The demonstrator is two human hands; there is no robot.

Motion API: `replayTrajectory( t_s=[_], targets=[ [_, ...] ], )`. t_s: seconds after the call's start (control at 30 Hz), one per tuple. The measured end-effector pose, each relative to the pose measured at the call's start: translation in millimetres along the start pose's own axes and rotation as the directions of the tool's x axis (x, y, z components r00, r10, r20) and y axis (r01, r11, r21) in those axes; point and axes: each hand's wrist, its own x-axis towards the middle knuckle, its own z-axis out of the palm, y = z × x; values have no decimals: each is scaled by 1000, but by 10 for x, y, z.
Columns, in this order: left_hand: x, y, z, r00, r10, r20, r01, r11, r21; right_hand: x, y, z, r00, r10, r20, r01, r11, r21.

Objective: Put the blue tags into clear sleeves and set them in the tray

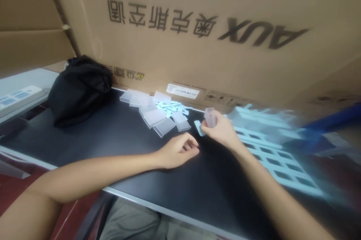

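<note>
My right hand (221,130) is closed on a small translucent plastic case (210,117), holding it tilted above the black table. Right by its fingertips is a light-blue flat piece (199,128); whether the fingers also pinch it I cannot tell. My left hand (177,151) rests on the table with its fingers curled toward the thumb and nothing visible in them. Beyond it lie several more translucent cases (152,115), spread flat and partly overlapping. Among them is a loose pile of thin light-blue pieces (170,108).
At right, light-blue frames (278,163) with rectangular openings lie beneath a blurred stack of similar parts (259,120). A black cloth bag (80,89) sits at the left, near a power strip (21,99). A large cardboard box (175,52) walls off the table's back edge.
</note>
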Motion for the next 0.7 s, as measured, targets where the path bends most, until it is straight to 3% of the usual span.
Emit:
replayTrajectory(
  t_s=[0.07,0.13,0.2,0.27,0.53,0.7],
  targets=[
    [8,-29,7,996,-21,-90,10,992,-128,-197,-100,0,993,-108,-47,118,942,315],
    [19,-47,12,989,-32,-142,-1,974,-225,-382,-198,46,973,-211,-99,230,809,541],
    [29,-40,11,988,-37,-147,-4,962,-271,-516,-278,108,952,-271,-143,296,698,651],
    [37,-9,9,989,-49,-142,5,954,-300,-588,-324,146,942,-295,-162,322,652,687],
    [75,80,-5,982,-134,-135,72,919,-389,-609,-136,-27,946,-305,-108,311,763,567],
    [91,87,0,988,-143,-62,106,910,-401,-638,-69,48,944,-329,-23,291,799,526]
  ],
)
